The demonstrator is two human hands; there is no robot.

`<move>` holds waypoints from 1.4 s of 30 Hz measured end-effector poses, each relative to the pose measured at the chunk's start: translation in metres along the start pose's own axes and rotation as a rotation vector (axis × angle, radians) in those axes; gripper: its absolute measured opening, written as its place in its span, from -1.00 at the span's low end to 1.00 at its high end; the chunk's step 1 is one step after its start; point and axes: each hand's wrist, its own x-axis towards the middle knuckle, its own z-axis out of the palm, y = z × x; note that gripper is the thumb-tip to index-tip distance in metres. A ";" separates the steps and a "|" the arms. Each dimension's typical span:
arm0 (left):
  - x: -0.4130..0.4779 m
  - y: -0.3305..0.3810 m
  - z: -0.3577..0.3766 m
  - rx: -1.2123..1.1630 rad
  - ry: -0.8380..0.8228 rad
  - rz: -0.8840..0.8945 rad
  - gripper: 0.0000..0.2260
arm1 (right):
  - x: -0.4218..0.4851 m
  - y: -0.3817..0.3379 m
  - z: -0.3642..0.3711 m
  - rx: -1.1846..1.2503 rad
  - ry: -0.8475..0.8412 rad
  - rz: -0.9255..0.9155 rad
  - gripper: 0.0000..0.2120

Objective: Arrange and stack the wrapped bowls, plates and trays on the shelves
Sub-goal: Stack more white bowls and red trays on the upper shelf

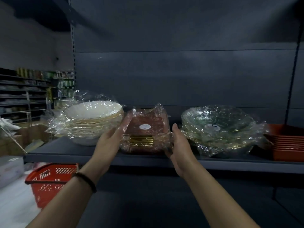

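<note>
Clear-wrapped stack of brown square gold-edged plates [145,129] on dark shelf [65,151], left hand [109,139] fingers [118,130] straight, together, flat against its 9 o'clock side, right hand [178,145] touching its 3 o'clock side, thumb raised, finger curl unreadable, wrapped white bowls [92,119] at 9 o'clock.

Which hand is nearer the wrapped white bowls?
Left. The left hand sits just beside the white bowls, at their right edge; the right hand is beyond the brown plates.
</note>
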 end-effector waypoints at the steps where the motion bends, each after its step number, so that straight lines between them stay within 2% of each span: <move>1: 0.002 -0.002 0.002 0.025 0.013 0.019 -0.46 | 0.002 0.001 0.002 0.000 -0.002 0.000 -0.38; 3: 0.007 -0.008 0.005 0.145 0.067 0.057 -0.74 | 0.001 0.003 0.006 0.008 0.003 -0.014 -0.43; 4: 0.008 -0.012 0.007 0.216 0.079 0.067 -0.80 | 0.000 0.003 0.008 0.017 0.009 -0.024 -0.46; 8: 0.016 -0.030 0.003 0.321 0.049 0.046 -0.74 | 0.003 0.009 0.008 0.002 0.059 -0.063 -0.47; 10: 0.020 -0.036 -0.002 0.306 0.032 0.034 -0.73 | -0.001 0.009 0.008 -0.018 0.041 -0.068 -0.42; 13: 0.025 -0.045 -0.008 0.245 0.012 0.023 -0.58 | -0.010 0.008 0.006 0.020 0.013 -0.064 -0.41; 16: 0.018 -0.045 -0.006 0.196 -0.060 0.047 -0.60 | -0.022 0.008 0.002 0.072 0.016 -0.122 -0.53; 19: 0.010 -0.044 0.003 0.197 -0.132 0.088 -0.62 | -0.033 0.008 -0.006 0.102 0.035 -0.175 -0.37; 23: 0.002 -0.040 0.019 0.132 -0.174 0.096 -0.63 | -0.040 0.010 -0.017 0.123 0.050 -0.212 -0.50; 25: -0.001 -0.039 0.024 0.118 -0.181 0.094 -0.66 | -0.042 0.011 -0.019 0.086 0.058 -0.229 -0.39; 27: -0.003 -0.039 0.028 0.129 -0.170 0.080 -0.66 | -0.043 0.012 -0.020 0.049 0.061 -0.245 -0.11; 28: -0.003 -0.039 0.029 0.119 -0.163 0.072 -0.66 | -0.043 0.013 -0.021 0.036 0.060 -0.242 -0.09; 31: -0.005 -0.038 0.033 0.062 -0.151 0.053 -0.68 | -0.040 0.011 -0.021 0.072 0.059 -0.210 -0.38; 34: -0.006 -0.035 0.036 0.034 -0.151 0.034 -0.75 | -0.037 0.010 -0.025 0.094 0.094 -0.183 -0.52; 38: 0.000 -0.031 0.039 -0.025 -0.118 -0.010 -0.77 | -0.038 0.000 -0.027 0.141 0.102 -0.150 -0.83; 40: 0.007 -0.029 0.038 -0.036 -0.098 -0.013 -0.77 | -0.035 -0.003 -0.026 0.135 0.109 -0.163 -0.86; 42: 0.012 -0.031 0.038 -0.011 -0.071 0.004 -0.76 | -0.033 -0.004 -0.027 0.146 0.070 -0.169 -0.70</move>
